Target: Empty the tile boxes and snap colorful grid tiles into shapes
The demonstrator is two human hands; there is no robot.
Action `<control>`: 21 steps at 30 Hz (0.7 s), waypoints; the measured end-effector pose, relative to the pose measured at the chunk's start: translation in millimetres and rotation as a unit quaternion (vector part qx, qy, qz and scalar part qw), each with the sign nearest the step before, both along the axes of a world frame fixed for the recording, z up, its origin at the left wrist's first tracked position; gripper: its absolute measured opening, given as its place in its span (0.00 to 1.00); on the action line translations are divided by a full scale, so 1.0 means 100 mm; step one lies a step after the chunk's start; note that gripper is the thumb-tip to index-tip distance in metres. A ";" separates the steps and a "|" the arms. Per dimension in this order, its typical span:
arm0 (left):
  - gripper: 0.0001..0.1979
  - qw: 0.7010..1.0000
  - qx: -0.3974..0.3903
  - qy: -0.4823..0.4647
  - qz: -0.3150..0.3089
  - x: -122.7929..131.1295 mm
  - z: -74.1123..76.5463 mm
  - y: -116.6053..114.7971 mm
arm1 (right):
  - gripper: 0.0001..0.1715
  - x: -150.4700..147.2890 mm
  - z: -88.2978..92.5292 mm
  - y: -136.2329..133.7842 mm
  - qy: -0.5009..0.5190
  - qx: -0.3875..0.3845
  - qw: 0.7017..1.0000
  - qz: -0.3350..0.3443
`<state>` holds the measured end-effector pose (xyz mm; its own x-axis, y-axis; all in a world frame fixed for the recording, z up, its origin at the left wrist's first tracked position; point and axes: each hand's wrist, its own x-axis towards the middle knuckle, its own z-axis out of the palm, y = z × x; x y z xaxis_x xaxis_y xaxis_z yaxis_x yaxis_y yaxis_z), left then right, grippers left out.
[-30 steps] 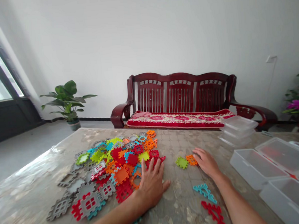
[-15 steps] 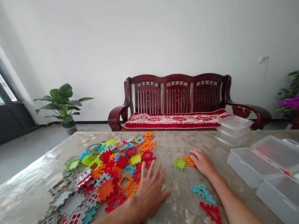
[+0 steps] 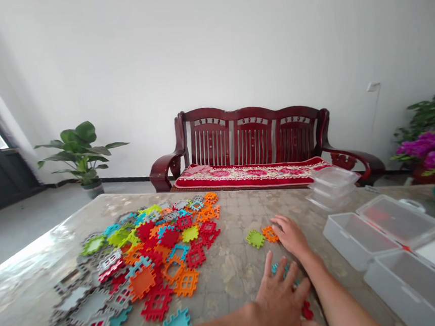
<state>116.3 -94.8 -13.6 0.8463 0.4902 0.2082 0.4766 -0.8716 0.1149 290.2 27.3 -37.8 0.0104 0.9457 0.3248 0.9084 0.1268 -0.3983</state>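
Note:
My left hand [image 3: 281, 299] lies flat on the table with fingers spread, covering most of a teal triangular piece [image 3: 275, 268] and a red triangular piece [image 3: 307, 310]. My right hand [image 3: 291, 234] rests palm down, fingers touching a small orange piece [image 3: 269, 233]. A small green piece [image 3: 255, 238] lies just left of that. A wide pile of interlocking plastic pieces [image 3: 146, 260] in red, orange, grey, teal and green spreads over the table's left half.
Clear plastic boxes [image 3: 355, 239] with open lids stand at the right, with stacked clear containers [image 3: 331, 186] behind them. The marbled table [image 3: 230, 268] ends before a wooden bench [image 3: 252, 150]. A potted plant [image 3: 77, 155] stands left, purple flowers [image 3: 433, 151] right.
My left hand left the edge of the pile and moved right onto the teal and red triangular pieces. My right hand stayed by the orange piece. The view shifted right.

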 end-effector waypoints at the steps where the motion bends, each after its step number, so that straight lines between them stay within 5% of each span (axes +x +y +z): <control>1: 0.41 1.000 0.002 0.001 0.014 -0.02 0.01 0.04 | 0.23 0.00 -0.01 0.01 0.001 0.001 1.000 0.002; 6: 0.36 0.989 0.008 0.024 0.145 -0.26 0.06 0.32 | 0.23 0.00 -0.03 0.02 0.000 0.007 1.000 0.004; 13: 0.18 0.951 0.057 0.055 0.300 -1.02 0.10 0.64 | 0.22 -0.01 -0.04 0.01 0.002 0.011 1.000 -0.002; 17: 0.20 0.942 0.056 0.056 0.325 -1.33 0.18 0.68 | 0.22 -0.02 -0.01 0.00 -0.006 0.005 1.000 -0.006; 21: 0.18 0.944 0.051 0.060 0.321 -1.32 0.21 0.70 | 0.23 -0.04 0.01 0.00 -0.010 -0.005 1.000 -0.013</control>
<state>-15.6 -25.1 7.6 0.4028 0.8924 0.2034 0.9142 -0.4030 -0.0425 286.3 27.0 -36.3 0.0282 0.9487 0.3149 0.9191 0.0993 -0.3814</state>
